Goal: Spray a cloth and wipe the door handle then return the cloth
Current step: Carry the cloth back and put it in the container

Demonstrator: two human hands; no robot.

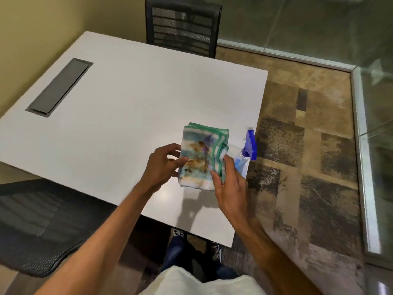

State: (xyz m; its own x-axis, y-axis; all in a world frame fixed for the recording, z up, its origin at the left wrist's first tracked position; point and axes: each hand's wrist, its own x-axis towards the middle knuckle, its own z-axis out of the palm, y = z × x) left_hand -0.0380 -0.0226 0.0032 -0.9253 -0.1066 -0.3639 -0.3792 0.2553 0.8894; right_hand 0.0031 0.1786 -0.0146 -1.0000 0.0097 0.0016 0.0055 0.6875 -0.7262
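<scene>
A folded cloth (pixel 202 154), white with green edging and brown stains, is held just above the white table (pixel 131 107) near its right edge. My left hand (pixel 162 165) grips the cloth's left side. On the lower right corner of the cloth sit the fingers of my right hand (pixel 228 184). A spray bottle (pixel 247 152) with a blue trigger head stands at the table's right edge, just behind my right hand and partly hidden by it. No door handle is in view.
A dark cable hatch (pixel 59 87) is set into the table at the left. One black mesh chair (pixel 182 26) stands at the far side, another (pixel 40 228) at the near left. A glass wall with a metal frame (pixel 361 162) runs along the right, beyond patterned carpet.
</scene>
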